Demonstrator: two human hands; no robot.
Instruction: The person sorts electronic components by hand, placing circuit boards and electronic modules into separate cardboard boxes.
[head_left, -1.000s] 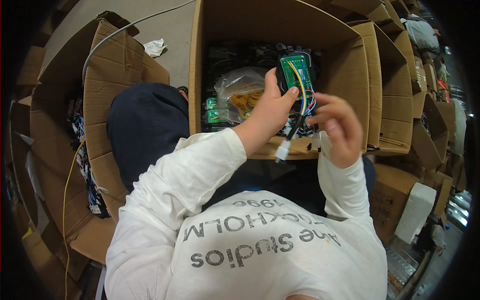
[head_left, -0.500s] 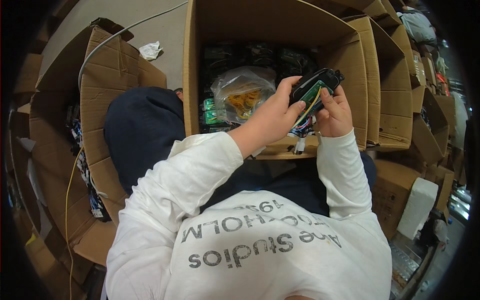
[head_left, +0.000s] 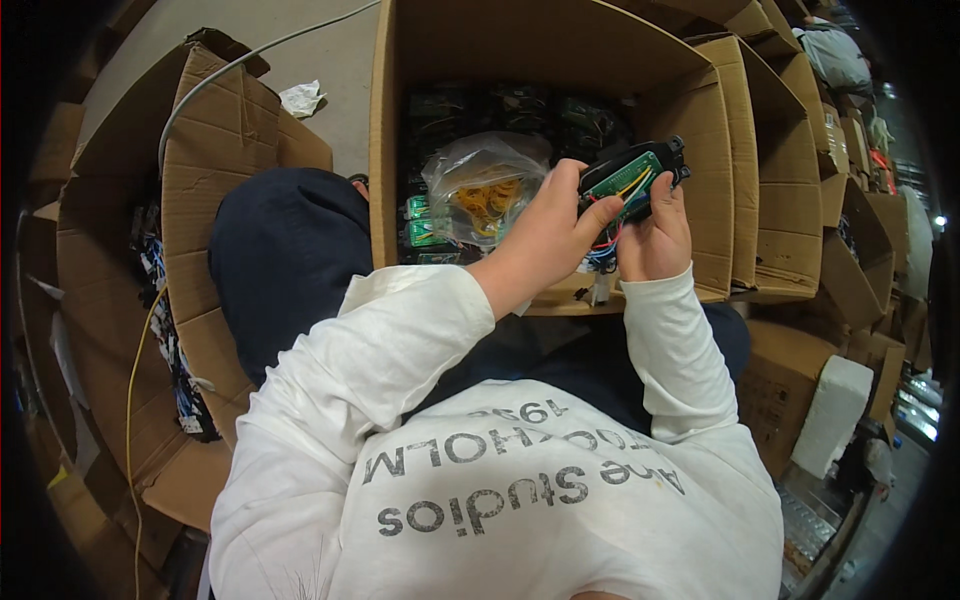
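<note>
A black plastic housing with a green circuit board [head_left: 622,177] set in it is held between both hands over the near right part of an open carton. My left hand [head_left: 545,222] is closed round its left end, thumb on the near edge. My right hand [head_left: 658,236] grips the right part, thumb tip near the board's right end and the other fingers mostly hidden. Yellow, red and blue wires run from the board, and a bundle of wires with a connector [head_left: 601,288] hangs below it by the carton's near edge.
The carton [head_left: 381,150] holds several similar black units with green boards [head_left: 424,233]. On them lies a clear plastic bag [head_left: 487,150] with yellow-orange pieces. Another carton [head_left: 215,150] at left contains wires. More cartons crowd the right, beside a white foam block [head_left: 832,415].
The housing has turned slightly, and more of the board shows. My right thumb has shifted off the board's middle towards its right end. My right hand has moved slightly left.
</note>
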